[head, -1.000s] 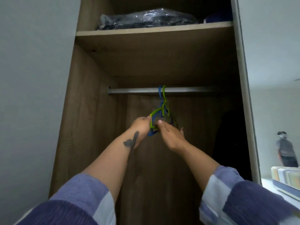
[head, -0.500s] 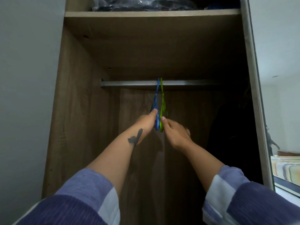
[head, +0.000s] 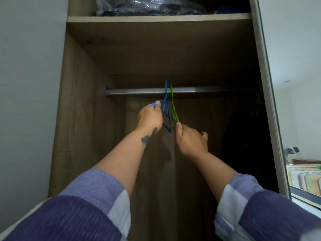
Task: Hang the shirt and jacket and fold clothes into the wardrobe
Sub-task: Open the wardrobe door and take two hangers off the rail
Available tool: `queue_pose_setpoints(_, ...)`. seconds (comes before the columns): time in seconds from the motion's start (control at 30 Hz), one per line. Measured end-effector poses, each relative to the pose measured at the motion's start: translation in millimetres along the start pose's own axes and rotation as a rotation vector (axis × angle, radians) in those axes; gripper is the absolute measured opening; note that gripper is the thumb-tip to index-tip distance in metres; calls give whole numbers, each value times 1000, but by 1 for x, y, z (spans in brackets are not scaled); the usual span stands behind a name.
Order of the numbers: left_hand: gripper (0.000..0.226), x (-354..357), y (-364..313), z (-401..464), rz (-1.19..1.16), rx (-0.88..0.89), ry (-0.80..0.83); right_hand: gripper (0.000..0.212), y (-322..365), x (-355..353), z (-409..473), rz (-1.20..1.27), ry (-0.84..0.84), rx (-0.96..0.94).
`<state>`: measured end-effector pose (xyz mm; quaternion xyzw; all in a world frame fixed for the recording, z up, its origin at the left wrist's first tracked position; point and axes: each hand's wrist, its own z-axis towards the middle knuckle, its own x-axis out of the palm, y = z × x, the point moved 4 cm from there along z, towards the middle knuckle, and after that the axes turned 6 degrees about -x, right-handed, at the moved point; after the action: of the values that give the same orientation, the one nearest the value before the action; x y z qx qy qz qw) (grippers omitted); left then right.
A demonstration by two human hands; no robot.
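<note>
The left hand (head: 149, 117) has its fingers curled round the shoulder of the blue hanger (head: 166, 111), thumb tip pressed on top, while the right hand (head: 190, 138) pinches the lower end of the green hanger (head: 174, 113) between thumb and curled fingers. Both hangers hook over the metal rail (head: 208, 91), side by side and close together near its middle, the blue one on the left. The step in hand looks like parting the two hangers and taking them off for the shirt and jacket, neither of which is in view. To do it well, each hanger should be lifted straight up until its hook clears the rail, then drawn toward the body, kept apart so the frames do not tangle. Both forearms reach up and forward into the wardrobe (head: 78, 119), wrists roughly level, the left a little higher, sleeves fallen back toward the elbows. Above, on the shelf (head: 156, 19), lies a dark bundle in clear plastic (head: 147, 6); something dark hangs at the right end of the rail, too dim to tell.
</note>
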<state>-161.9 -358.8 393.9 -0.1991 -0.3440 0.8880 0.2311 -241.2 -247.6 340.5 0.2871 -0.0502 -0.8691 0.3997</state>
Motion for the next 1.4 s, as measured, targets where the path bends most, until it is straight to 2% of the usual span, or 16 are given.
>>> queue_pose_setpoints(0.2,38,-11,11,-3,50,22,-34,54,4,2,-3,22,-7,9)
queue_pose_setpoints(0.67,45,-26,-6,6,193,75,-81,52,16,-7,-3,-19,45,-11)
queue_pose_setpoints(0.97,37,-32,37,-33,60,121,-212,56,18,-5,-17,-10,50,34)
queue_pose_setpoints(1.07,35,-32,52,-56,65,156,-228,69,16,3,-33,178,76,133)
queue_pose_setpoints(1.17,34,-27,69,-84,92,154,-247,99,17,27,-55,535,180,337)
queue_pose_setpoints(1.23,32,-22,82,-109,101,175,-250,108,25,45,-66,755,286,402)
queue_pose_setpoints(1.4,35,-10,108,-186,172,195,-219,69,52,49,-91,991,506,256)
